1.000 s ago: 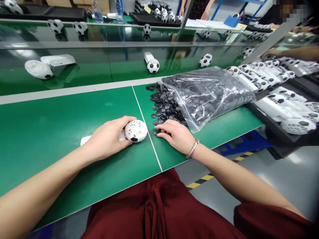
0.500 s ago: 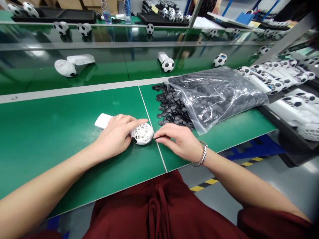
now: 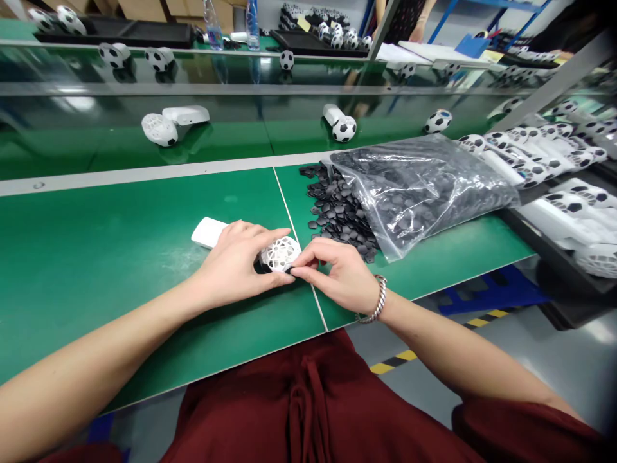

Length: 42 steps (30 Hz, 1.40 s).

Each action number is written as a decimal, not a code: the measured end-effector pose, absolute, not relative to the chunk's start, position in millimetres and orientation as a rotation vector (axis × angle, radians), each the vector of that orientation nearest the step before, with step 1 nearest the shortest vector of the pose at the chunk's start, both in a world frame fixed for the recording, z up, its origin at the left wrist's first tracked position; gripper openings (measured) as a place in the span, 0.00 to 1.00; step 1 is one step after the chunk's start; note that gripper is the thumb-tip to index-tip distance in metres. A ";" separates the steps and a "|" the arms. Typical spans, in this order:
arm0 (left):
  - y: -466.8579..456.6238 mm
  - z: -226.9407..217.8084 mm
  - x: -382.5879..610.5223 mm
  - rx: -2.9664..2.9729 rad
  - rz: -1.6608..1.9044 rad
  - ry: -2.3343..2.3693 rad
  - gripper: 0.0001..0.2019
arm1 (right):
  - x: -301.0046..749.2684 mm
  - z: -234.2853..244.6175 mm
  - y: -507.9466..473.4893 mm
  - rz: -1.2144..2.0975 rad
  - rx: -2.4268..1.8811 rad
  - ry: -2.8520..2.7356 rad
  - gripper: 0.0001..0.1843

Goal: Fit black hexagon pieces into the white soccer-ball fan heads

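On the green bench (image 3: 120, 257) lies a white plastic part with a handle and an openwork soccer-ball head (image 3: 281, 253). My left hand (image 3: 241, 257) is wrapped over it, thumb and fingertips at the ball end; the white handle end (image 3: 209, 232) sticks out behind the fingers. My right hand (image 3: 340, 269) pinches at the ball's near right edge. The small black piece between its fingertips is now mostly hidden. Just beyond that hand, loose black pentagon pieces (image 3: 342, 209) spill from a clear plastic bag (image 3: 424, 190).
Along the far side, a conveyor belt (image 3: 231, 135) carries a white soccer-ball part (image 3: 161, 130) and others like it. Black trays of soccer-ball parts (image 3: 573, 206) stand at the right edge. Across the line are water bottles (image 3: 252, 26) and another person's arm (image 3: 421, 26).
My right hand has moved left, bringing the black piece against the ball's edge. The fingers of my left hand have spread around the ball's near side. Parts on the belt have shifted right.
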<state>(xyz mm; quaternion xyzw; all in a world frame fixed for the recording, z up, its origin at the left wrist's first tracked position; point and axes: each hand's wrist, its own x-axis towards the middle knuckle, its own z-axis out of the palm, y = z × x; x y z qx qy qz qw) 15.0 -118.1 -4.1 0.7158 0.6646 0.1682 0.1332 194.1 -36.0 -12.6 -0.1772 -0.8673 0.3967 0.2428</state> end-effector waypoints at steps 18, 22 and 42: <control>-118.0 -5.2 15.1 2.019 0.604 1.844 0.29 | 198.0 -16.5 -11.9 1.472 -0.537 -2.206 0.06; -118.8 -6.3 13.1 2.062 0.494 1.826 0.34 | 231.0 -11.6 4.7 0.937 -0.695 -2.440 0.04; -123.9 -9.7 21.1 1.950 0.671 1.598 0.25 | 209.9 -23.6 -5.7 -0.129 -0.386 -2.981 0.12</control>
